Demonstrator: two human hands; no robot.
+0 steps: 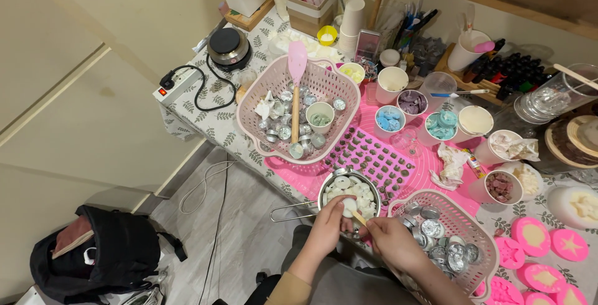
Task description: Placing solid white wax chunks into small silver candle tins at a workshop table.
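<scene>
A small steel pot with a long handle sits at the table's near edge, filled with white wax pieces. My left hand is over its near rim, fingers closed on a white wax piece. My right hand is shut on a thin wooden stick whose tip points into the pot. A pink basket of small metal cups stands just right of my right hand.
A larger pink basket with metal cups, a paper cup and a pink spatula lies behind. A pink silicone mould, cups of coloured wax, pink round moulds, a hot plate and a black backpack on the floor.
</scene>
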